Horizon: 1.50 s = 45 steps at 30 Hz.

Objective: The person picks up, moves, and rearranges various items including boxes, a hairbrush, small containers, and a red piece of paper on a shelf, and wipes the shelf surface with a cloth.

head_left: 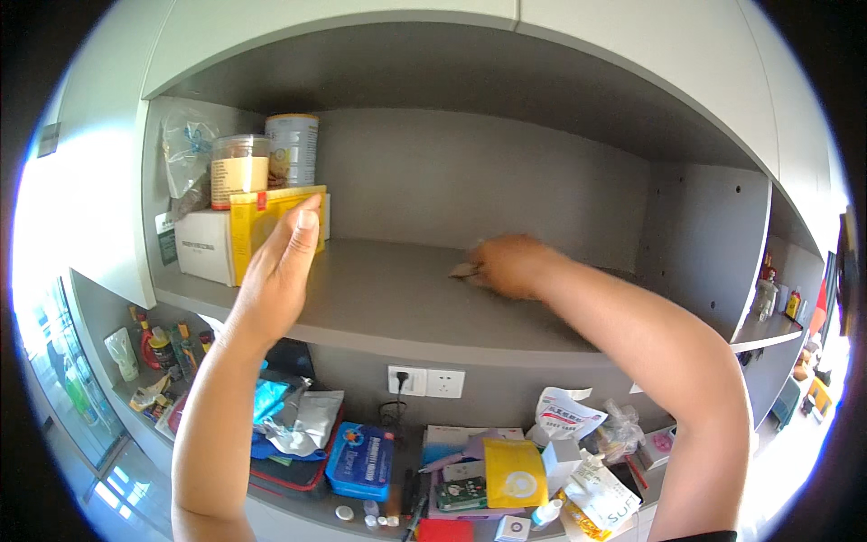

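My left hand (pixel 278 269) is raised at the left of the grey shelf (pixel 388 294), its fingers stretched out against the front of a yellow box (pixel 256 221). Behind the box stand a white carton (pixel 204 248), a clear-lidded jar (pixel 239 173) and a tall pale can (pixel 292 149). Deep in the middle of the shelf, my right hand (pixel 517 265) is closed and pressed down on the board. A bit of a crumpled, brownish-grey cloth (pixel 464 271) sticks out from under its fingers; the rest is hidden by the hand.
A clear plastic bag (pixel 188 149) leans by the left wall. Below the shelf are a wall socket (pixel 426 381) with a plug, a blue box (pixel 359 461), a yellow packet (pixel 516 473), a white pouch (pixel 565 415) and small bottles. Side shelves (pixel 766 334) hold more bottles.
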### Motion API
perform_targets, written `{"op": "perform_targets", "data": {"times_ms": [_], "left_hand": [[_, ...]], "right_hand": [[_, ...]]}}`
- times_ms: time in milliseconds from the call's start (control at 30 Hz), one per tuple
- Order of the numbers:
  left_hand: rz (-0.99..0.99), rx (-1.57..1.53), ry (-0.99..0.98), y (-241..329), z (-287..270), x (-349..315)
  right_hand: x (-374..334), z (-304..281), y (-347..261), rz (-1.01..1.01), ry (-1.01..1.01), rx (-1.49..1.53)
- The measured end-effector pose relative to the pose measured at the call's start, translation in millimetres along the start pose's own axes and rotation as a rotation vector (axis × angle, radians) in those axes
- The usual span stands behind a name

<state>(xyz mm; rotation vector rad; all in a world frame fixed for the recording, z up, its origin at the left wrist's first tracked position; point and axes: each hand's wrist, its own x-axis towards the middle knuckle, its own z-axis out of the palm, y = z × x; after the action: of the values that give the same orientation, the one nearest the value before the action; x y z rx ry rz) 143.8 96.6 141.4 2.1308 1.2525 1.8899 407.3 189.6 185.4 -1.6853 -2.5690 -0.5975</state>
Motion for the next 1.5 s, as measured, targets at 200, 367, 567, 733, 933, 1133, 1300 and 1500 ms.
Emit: {"op": "perform_targets", "data": {"times_ms": [200,367,567,733,933,1133,1300,1500], "left_hand": [[0.019,-0.384,-0.194,-31,-35,11],[0.083,-0.395,-0.209,-35,-40,8],[0.11,-0.322,-0.253,-28,-46,4],[0.096,-0.261,-0.223,-26,-46,5],[0.156,-0.267,-0.078,-32,-40,4],[0.18,-0.161,-0.021,-35,-36,3],[0.163,-0.034,-0.124,-27,-31,1],[0.173,0.136,-0.221,-3,-25,-4]], "right_hand": [[-22,-36,-84,-0.706,0.305,0.332],[11,-46,-25,0.036,-0.065,0.542],[88,-21,-36,0.062,-0.166,-0.018],[114,-11,-93,-0.161,-0.007,0.348],[57,-33,-107,-0.597,-0.004,0.585],[-23,-51,-132,-0.658,0.128,0.656],[-102,-40,-49,-0.538,0.22,0.632],[-212,-32,54,0.03,0.162,0.561]]}}
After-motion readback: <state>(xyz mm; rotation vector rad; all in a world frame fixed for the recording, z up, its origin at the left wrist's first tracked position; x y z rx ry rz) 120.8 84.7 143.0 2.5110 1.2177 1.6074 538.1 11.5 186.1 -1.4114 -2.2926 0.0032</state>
